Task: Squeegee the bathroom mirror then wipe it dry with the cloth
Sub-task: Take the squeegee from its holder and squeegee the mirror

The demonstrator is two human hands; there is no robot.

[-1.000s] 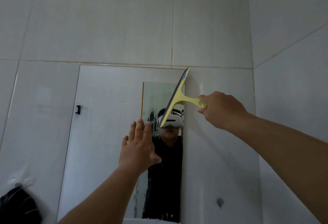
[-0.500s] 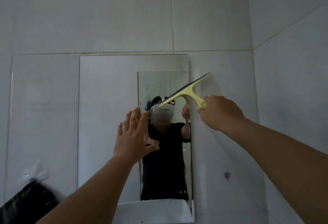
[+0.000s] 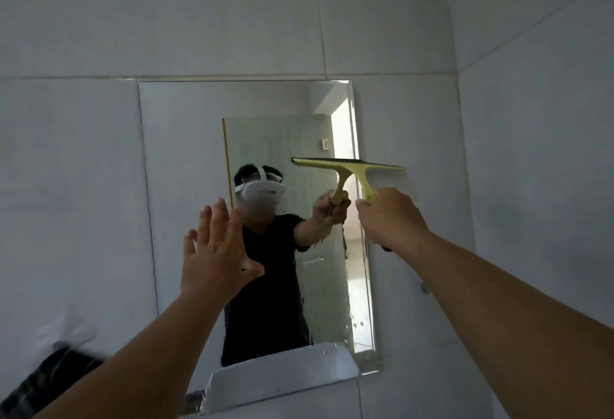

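We see no container clearly: at 7 o'clock a dark bundle (image 3: 50,375) under something pale and filmy is blurred and cut by the edge, so we cannot tell what it is or whether it holds anything. The mirror (image 3: 186,186) hangs on the tiled wall (image 3: 531,153), its lower edge partly covered by a white rim (image 3: 282,375) at 6 o'clock that we cannot identify. Our right hand (image 3: 392,216) is closed around the handle of the yellow-green squeegee (image 3: 349,166) at 3 o'clock of the mirror; the blade lies level, spanning the mirror's right edge, half over glass and half over tile, though we cannot tell whether it touches. The handle's lower end is hidden in the fist. Our left hand (image 3: 216,252) is open with fingers spread, palm toward the glass at 8 o'clock of the squeegee, holding nothing. Water drops speckle the mirror's lower right. We find no cloth and no readable writing.
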